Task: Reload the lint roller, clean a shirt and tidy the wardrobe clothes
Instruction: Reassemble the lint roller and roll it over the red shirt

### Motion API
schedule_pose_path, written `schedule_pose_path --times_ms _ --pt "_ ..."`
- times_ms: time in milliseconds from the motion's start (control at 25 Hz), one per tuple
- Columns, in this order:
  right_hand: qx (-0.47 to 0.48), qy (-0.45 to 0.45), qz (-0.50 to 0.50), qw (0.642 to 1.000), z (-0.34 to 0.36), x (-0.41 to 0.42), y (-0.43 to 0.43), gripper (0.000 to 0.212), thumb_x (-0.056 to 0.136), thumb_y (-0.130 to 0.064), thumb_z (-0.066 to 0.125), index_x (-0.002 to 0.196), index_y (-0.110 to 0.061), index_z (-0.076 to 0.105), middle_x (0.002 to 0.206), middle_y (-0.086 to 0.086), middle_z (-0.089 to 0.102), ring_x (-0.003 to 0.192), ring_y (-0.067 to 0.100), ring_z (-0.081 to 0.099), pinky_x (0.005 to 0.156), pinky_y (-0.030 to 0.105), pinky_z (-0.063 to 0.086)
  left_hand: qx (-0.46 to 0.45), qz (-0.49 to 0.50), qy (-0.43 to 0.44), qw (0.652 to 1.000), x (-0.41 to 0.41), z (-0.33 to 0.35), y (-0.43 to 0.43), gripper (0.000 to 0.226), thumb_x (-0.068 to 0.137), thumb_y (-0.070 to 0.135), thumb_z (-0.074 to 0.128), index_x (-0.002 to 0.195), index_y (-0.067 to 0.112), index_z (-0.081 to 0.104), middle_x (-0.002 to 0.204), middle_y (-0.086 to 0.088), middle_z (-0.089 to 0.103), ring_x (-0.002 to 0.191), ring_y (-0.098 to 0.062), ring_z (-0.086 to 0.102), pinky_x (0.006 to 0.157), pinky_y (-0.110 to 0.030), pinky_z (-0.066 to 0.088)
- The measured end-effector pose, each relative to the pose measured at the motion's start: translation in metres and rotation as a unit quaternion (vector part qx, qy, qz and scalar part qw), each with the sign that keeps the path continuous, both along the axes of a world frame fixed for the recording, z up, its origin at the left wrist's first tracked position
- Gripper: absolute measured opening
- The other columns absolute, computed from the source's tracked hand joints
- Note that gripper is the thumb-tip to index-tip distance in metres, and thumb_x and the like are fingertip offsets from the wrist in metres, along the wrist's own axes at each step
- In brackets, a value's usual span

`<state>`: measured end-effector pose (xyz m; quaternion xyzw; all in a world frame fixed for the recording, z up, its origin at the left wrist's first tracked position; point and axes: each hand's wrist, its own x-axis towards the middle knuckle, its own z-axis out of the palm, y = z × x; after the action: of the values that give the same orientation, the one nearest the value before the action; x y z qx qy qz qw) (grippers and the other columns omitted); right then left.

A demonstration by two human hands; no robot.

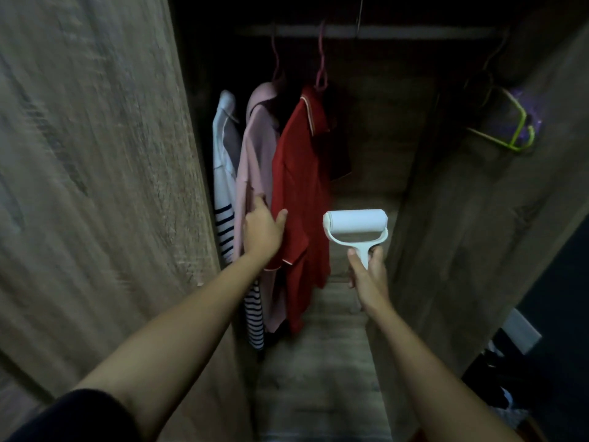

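Three garments hang on a rail inside an open wardrobe: a white shirt with dark stripes (223, 173), a pink shirt (255, 161) and a red shirt (299, 186). My left hand (263, 228) reaches between the pink and red shirts, fingers straight against the pink cloth and thumb touching the red one. My right hand (368, 275) grips the handle of a white lint roller (355, 223), held upright to the right of the red shirt with its white roll on top.
The wardrobe's left door (95, 186) and right door (478, 218) stand open on either side. An empty green hanger (510, 129) hangs at the upper right. The rail (366, 31) runs across the top. The wooden floor of the wardrobe (318, 362) lies below.
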<state>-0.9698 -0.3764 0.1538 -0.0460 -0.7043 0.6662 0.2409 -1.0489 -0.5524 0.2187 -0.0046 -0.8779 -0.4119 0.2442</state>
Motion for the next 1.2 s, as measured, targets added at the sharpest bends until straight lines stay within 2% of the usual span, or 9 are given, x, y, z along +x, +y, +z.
schedule_pose_path --times_ms 200,320,480,600,680,800,920,1080,1200 --pt "0.042 -0.014 0.053 0.998 0.015 -0.035 0.030 0.016 0.093 -0.019 0.053 0.105 -0.019 0.042 0.073 0.000 0.052 0.043 0.005 0.047 0.041 0.017 0.041 0.053 0.023 0.125 0.990 0.030 0.000 0.006 0.017 0.085 0.017 0.049 0.081 0.003 0.058 0.071 -0.016 0.060 0.068 -0.032 0.056 0.067 -0.040 0.037" --pt "0.063 -0.006 0.096 0.993 0.021 -0.054 0.034 0.014 0.092 -0.021 0.054 0.103 -0.021 0.047 0.074 -0.003 0.054 0.055 0.009 0.051 0.048 0.019 0.044 -0.010 0.097 0.188 0.977 0.042 0.017 -0.018 0.022 0.080 0.015 0.048 0.084 -0.003 0.059 0.079 -0.024 0.055 0.075 -0.035 0.055 0.069 -0.035 0.032" --pt "0.087 0.015 0.120 0.989 0.003 -0.067 0.017 0.005 0.093 -0.029 0.052 0.092 -0.025 0.050 0.074 -0.005 0.059 0.062 0.004 0.055 0.059 0.025 0.046 -0.098 0.134 0.218 0.962 0.050 0.051 -0.051 0.022 0.081 0.021 0.046 0.082 0.002 0.058 0.074 -0.016 0.056 0.067 -0.030 0.054 0.065 -0.036 0.037" --pt "0.107 0.005 0.131 0.986 -0.028 -0.074 -0.002 0.017 0.094 -0.034 0.046 0.100 -0.020 0.054 0.091 0.002 0.064 0.084 0.018 0.060 0.077 0.040 0.047 -0.066 0.103 0.261 0.957 0.048 0.071 -0.075 0.011 0.085 0.018 0.058 0.089 0.009 0.063 0.065 0.010 0.061 0.055 -0.002 0.047 0.058 -0.021 0.037" --pt "0.110 -0.034 0.142 0.983 -0.056 -0.074 -0.016 0.018 0.096 -0.029 0.045 0.105 -0.017 0.054 0.091 0.000 0.063 0.088 0.022 0.060 0.083 0.045 0.047 -0.023 0.068 0.259 0.963 0.042 0.078 -0.096 0.007 0.086 0.025 0.063 0.081 0.026 0.059 0.064 0.026 0.060 0.053 0.007 0.048 0.054 -0.010 0.035" --pt "0.111 -0.116 0.203 0.966 -0.093 -0.059 -0.036 0.015 0.096 -0.029 0.044 0.108 -0.032 0.052 0.089 -0.014 0.060 0.089 0.016 0.059 0.088 0.043 0.047 -0.017 0.040 0.228 0.973 0.035 0.082 -0.119 0.024 0.082 0.044 0.062 0.068 0.032 0.047 0.062 0.024 0.056 0.051 0.006 0.042 0.051 -0.016 0.033" --pt "0.149 -0.102 0.245 0.953 -0.063 -0.068 -0.052 0.025 0.098 -0.028 0.040 0.121 -0.023 0.049 0.098 -0.010 0.060 0.096 0.012 0.056 0.081 0.023 0.041 -0.028 0.017 0.219 0.975 0.030 0.083 -0.128 0.025 0.079 0.049 0.061 0.067 0.033 0.047 0.059 0.021 0.052 0.052 0.005 0.038 0.051 -0.018 0.031" --pt "0.077 0.007 0.169 0.983 0.066 -0.132 -0.071 0.021 0.098 -0.029 0.036 0.113 -0.013 0.037 0.083 0.005 0.054 0.073 0.022 0.052 0.066 0.034 0.038 -0.045 -0.004 0.222 0.974 0.026 0.084 -0.136 0.021 0.079 0.049 0.062 0.069 0.035 0.050 0.061 0.015 0.055 0.053 0.004 0.040 0.052 -0.020 0.033" --pt "0.097 0.002 0.146 0.985 0.039 -0.156 -0.081 0.022 0.099 -0.025 0.037 0.114 -0.009 0.036 0.084 0.013 0.058 0.072 0.027 0.056 0.062 0.033 0.036 -0.047 0.003 0.231 0.972 0.024 0.082 -0.137 0.026 0.079 0.048 0.062 0.069 0.030 0.047 0.059 0.005 0.049 0.056 -0.003 0.039 0.052 -0.028 0.034"
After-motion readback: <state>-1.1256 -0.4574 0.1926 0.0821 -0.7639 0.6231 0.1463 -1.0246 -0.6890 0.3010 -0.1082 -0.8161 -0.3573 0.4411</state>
